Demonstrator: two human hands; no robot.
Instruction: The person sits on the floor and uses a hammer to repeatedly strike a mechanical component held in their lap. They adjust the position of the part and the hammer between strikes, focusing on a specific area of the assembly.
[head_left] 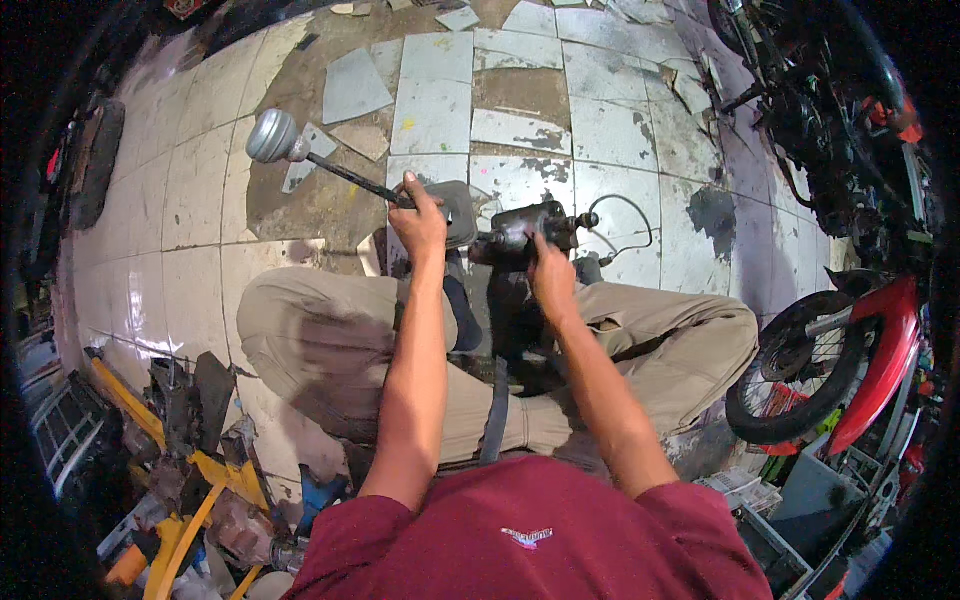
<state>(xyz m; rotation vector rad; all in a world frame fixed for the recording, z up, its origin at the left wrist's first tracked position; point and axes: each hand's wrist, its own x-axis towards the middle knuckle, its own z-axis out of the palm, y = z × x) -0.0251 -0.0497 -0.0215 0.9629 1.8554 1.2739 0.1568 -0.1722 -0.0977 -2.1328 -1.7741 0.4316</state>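
Observation:
My left hand is closed around a black rod that slants up to the left. At the rod's far end is a silver, ribbed, bulb-shaped head, held above the floor. Just right of that hand is a grey squarish piece with rounded corners; whether it joins the rod is hidden. My right hand grips the near side of a black, roughly cylindrical machine part between my legs. Some of its fingers are hidden. From the part's right end a thin dark cable loops out over the tiles.
I sit cross-legged on cracked white floor tiles, with loose tile pieces ahead. A motorcycle wheel and red fender stand at right. Yellow metal parts are piled at lower left. A grey bin sits at lower right.

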